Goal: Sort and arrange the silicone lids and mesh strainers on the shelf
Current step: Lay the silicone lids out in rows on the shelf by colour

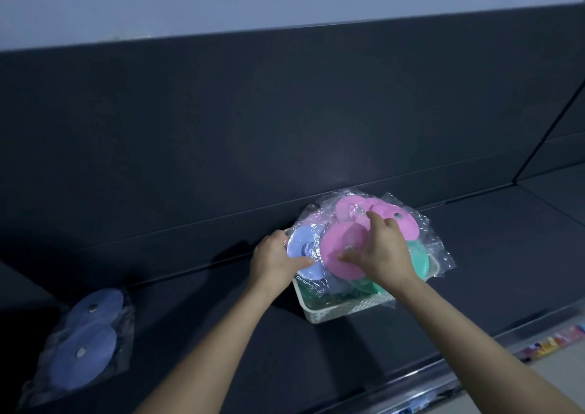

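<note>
A white perforated basket (pixel 329 314) on the dark shelf holds several silicone lids in clear plastic bags. My left hand (pixel 274 257) grips the left edge of a bagged blue lid (pixel 302 249), thumb across its front. My right hand (pixel 380 249) rests on a bagged pink lid (pixel 340 249), fingers pinching the wrap. More pink lids (pixel 402 220) lie behind it, and green lids (pixel 419 260) show under my right hand. Two bagged blue lids (pixel 85 347) lie on the shelf at the far left. No mesh strainer is in view.
The dark shelf board (pixel 221 318) stretches between the basket and the left blue lids. A dark back panel (pixel 253 128) rises behind. A price-label rail (pixel 550 344) runs along the shelf's front edge at the right.
</note>
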### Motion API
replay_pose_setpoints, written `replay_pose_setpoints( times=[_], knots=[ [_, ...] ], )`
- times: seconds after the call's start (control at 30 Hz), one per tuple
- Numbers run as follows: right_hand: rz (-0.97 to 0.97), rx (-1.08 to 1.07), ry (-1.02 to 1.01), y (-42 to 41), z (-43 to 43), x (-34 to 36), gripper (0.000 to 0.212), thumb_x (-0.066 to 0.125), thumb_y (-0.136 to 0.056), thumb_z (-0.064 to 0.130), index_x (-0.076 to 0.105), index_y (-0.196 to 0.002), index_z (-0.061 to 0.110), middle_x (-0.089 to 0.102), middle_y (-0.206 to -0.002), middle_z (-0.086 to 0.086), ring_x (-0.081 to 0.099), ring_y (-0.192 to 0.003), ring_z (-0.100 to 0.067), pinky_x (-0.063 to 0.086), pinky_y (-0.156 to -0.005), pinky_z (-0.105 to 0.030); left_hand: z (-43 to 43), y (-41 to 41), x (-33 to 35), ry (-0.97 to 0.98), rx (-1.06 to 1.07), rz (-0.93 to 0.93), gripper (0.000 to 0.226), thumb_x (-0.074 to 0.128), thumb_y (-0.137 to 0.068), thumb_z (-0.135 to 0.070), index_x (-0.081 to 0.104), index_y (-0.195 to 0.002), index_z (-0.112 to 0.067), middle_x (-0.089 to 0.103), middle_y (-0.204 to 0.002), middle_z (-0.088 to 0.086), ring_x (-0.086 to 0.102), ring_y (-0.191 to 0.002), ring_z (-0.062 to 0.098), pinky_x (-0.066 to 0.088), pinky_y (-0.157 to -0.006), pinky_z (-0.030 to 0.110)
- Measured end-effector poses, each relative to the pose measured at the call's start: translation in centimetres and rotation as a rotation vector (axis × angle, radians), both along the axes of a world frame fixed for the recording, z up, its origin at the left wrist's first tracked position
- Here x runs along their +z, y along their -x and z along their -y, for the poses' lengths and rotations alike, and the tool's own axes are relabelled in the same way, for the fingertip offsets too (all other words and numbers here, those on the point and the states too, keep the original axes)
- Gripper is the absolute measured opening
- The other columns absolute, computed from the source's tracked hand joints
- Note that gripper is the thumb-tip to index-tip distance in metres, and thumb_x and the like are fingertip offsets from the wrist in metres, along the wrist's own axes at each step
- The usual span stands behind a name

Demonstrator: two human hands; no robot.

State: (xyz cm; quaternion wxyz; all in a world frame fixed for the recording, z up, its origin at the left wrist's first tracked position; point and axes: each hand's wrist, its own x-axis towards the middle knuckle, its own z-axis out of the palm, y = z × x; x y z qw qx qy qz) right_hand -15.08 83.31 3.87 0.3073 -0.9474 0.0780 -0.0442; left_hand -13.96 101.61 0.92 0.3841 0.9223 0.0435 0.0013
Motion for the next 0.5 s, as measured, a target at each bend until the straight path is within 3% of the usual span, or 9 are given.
replay_pose_setpoints(
  times=[0.1,0.17,0.27,0.33,0.5],
  knots=[
    [-0.015,-0.021,-0.103,-0.5,-0.3,0.3,0.08,0.084,-0.067,0.029,0.046,-0.133,0.004,0.057,-0.116,-0.014,0.058,-0.098,-0.029,0.046,-0.081,-0.031,-0.9,0.3,0.4,0.196,0.031,0.049,0.041,0.077,-0.071,-0.02,0.037,-0.065,-0.015,0.045,-0.067,-0.003,0.037,-0.058,0.013,0.028,-0.049,0.022],
    [-0.046,-0.027,-0.161,-0.8,-0.8,0.6,0.065,0.081,-0.071,0.027,0.052,-0.124,0.003,0.061,-0.1,-0.009,0.058,-0.092,-0.028,0.051,-0.077,-0.038,-1.6,0.5,0.8,0.264,0.041,0.064,0.041,0.072,-0.075,-0.018,0.032,-0.066,-0.015,0.038,-0.065,0.0,0.032,-0.059,0.015,0.025,-0.05,0.025],
    [-0.048,-0.028,-0.373,-1.0,-1.9,0.6,0.026,0.078,-0.075,0.021,0.057,-0.085,0.011,0.047,-0.073,0.004,0.049,-0.07,-0.019,0.04,-0.051,-0.024,-2.8,0.9,1.2,0.312,0.046,0.083,0.043,0.071,-0.078,-0.019,0.03,-0.066,-0.015,0.035,-0.065,0.001,0.03,-0.06,0.015,0.024,-0.052,0.025],
    [-0.037,-0.006,-0.483,-1.0,-3.0,0.5,0.028,0.077,-0.075,0.019,0.05,-0.069,0.015,0.047,-0.068,0.002,0.045,-0.064,-0.017,0.037,-0.048,-0.022,-3.8,1.4,1.3,0.302,0.057,0.112,0.041,0.069,-0.079,-0.019,0.03,-0.066,-0.015,0.035,-0.065,0.0,0.029,-0.059,0.013,0.023,-0.049,0.021],
    [-0.057,0.063,-0.613,-1.0,-6.2,0.2,0.006,0.069,-0.082,0.011,0.067,-0.087,0.009,0.069,-0.082,-0.013,0.06,-0.07,-0.021,0.054,-0.068,-0.041,-6.9,3.0,1.1,0.223,0.141,0.191,0.039,0.062,-0.08,-0.008,0.028,-0.063,-0.016,0.03,-0.056,-0.007,0.024,-0.049,0.009,0.026,-0.043,0.017]
  ],
)
